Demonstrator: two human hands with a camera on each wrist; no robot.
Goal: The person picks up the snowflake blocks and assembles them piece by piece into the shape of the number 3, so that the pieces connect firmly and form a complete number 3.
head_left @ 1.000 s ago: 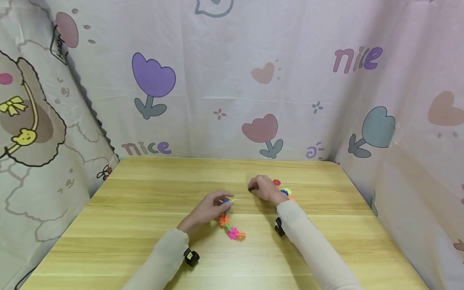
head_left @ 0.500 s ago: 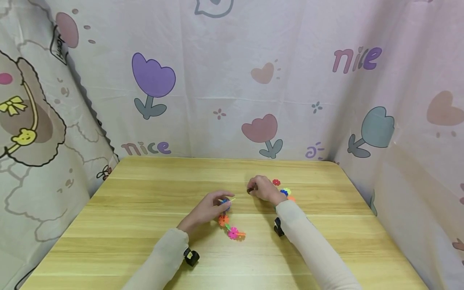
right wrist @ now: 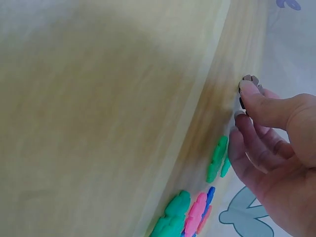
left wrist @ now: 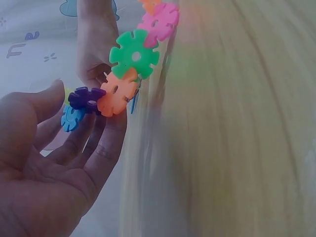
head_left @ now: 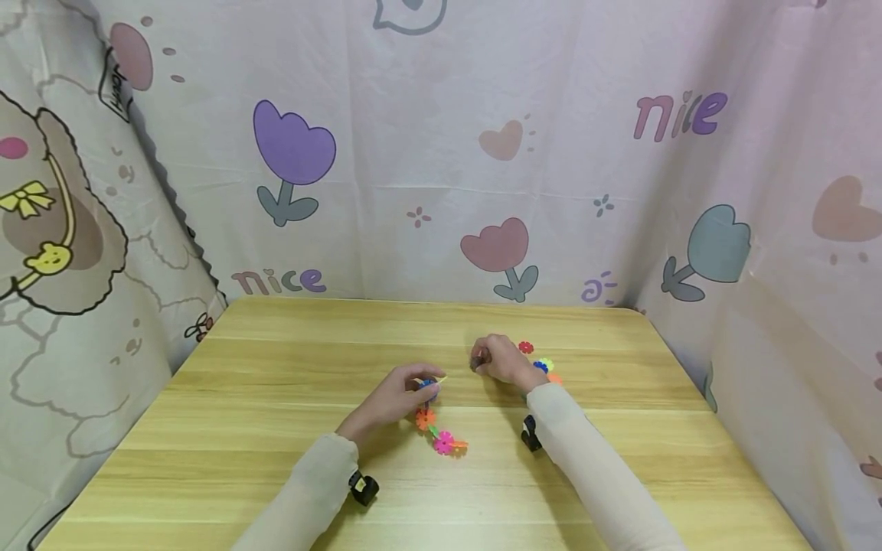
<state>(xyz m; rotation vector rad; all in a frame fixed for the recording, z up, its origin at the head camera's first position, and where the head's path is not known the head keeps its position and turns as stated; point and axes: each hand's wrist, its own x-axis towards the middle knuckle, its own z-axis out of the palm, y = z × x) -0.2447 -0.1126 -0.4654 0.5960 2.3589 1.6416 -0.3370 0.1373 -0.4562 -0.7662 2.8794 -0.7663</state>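
A chain of notched plastic flower discs hangs from my left hand (head_left: 393,396), which pinches its upper end at the blue disc (left wrist: 72,118) between thumb and fingers. Below that, a purple disc (left wrist: 87,99), an orange disc (left wrist: 117,93), a green disc (left wrist: 134,55) and a pink disc (left wrist: 160,23) are slotted together. A yellow disc (head_left: 442,379) pokes out at the fingertips. My right hand (head_left: 504,360), farther back and to the right, pinches a single dark brown disc (right wrist: 254,79) between thumb and fingertips. The fingers partly cover this disc.
Loose discs lie around the right wrist: a red disc (head_left: 526,347), a yellow disc (head_left: 547,363) and an orange disc (head_left: 554,379). Green discs (right wrist: 217,159) and a pink disc (right wrist: 196,215) show there too. The wooden table (head_left: 289,337) meets a patterned curtain (head_left: 406,252) behind.
The dark brown disc has turned slightly in my right fingers and looks greyer. My left hand and the chain stay nearly still.
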